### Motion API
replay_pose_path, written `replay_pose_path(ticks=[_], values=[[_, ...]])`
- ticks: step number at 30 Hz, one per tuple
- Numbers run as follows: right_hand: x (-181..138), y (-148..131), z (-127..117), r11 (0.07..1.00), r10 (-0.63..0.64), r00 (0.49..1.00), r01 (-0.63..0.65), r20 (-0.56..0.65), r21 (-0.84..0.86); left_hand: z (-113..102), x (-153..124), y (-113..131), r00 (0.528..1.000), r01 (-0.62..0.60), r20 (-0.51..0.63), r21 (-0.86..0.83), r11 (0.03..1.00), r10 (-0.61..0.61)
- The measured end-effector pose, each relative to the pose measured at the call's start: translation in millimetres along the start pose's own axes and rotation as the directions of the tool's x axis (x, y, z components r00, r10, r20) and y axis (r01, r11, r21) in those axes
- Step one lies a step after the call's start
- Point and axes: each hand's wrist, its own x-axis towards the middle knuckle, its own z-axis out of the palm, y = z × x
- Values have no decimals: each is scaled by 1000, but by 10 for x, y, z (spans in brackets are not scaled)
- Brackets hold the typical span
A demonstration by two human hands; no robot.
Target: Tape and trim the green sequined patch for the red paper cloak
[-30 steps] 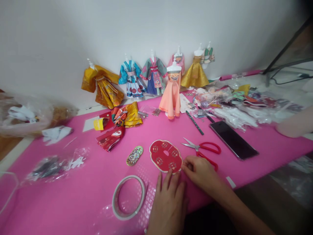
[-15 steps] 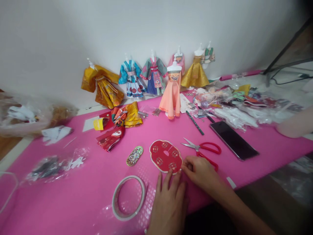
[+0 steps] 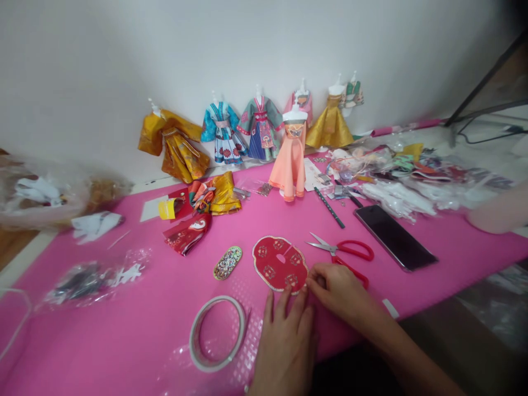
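Note:
A round red paper piece [image 3: 279, 263] with gold patterns and a small centre hole lies flat on the pink mat [image 3: 136, 341]. My left hand [image 3: 284, 341] rests palm down just below it, fingertips at its near edge. My right hand [image 3: 336, 290] pinches at the piece's right near edge with thumb and forefinger. Red-handled scissors [image 3: 344, 252] lie just beyond my right hand. A small oval patterned piece [image 3: 227, 262] lies to the left of the red piece.
A roll of clear tape [image 3: 217, 331] lies near left. A black phone [image 3: 394, 236] lies right. Several dressed mini mannequins, one in an orange gown [image 3: 289, 159], stand along the wall. Plastic bags and paper scraps crowd both sides. Another person's arm [image 3: 497, 212] rests far right.

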Motion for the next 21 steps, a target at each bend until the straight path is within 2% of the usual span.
replay_pose_path(ticks=[6,21], values=[[15,12,8,1000,21,1000,-21,12,17,18,-12,20,1000,27,-8,-9,1000,-27],[30,56,37,999,29,999,-30,29,24,28,-22,-3,998,-24,-63,25,999,25]])
